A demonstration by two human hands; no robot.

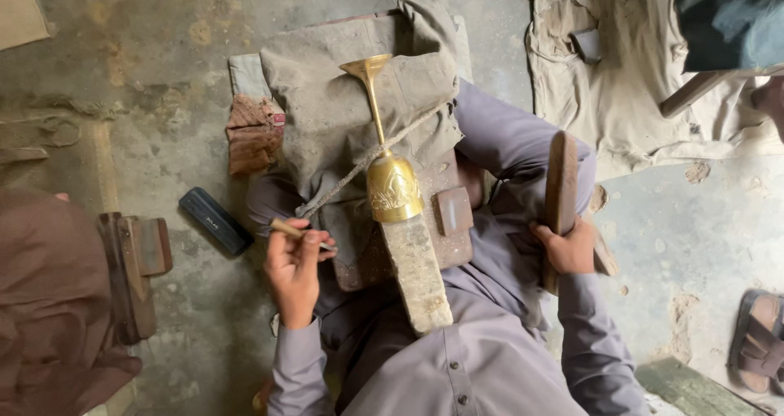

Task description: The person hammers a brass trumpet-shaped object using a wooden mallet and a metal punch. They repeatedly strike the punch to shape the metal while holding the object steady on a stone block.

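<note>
Closest to me, at seven o'clock, my left hand (292, 271) pinches a thin wooden-handled chisel (299, 232). At centre, an engraved brass goblet (390, 171) lies roped across my lap. At three o'clock, my right hand (567, 249) grips a flat wooden mallet (561, 194).

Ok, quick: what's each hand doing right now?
Left hand: closed on a thin chisel.
Right hand: closed on a wooden mallet.

My left hand (296, 262) sits at eight o'clock, fingers pinched closed; my right hand (568, 249) at four o'clock is clenched, both elbows bent
</note>
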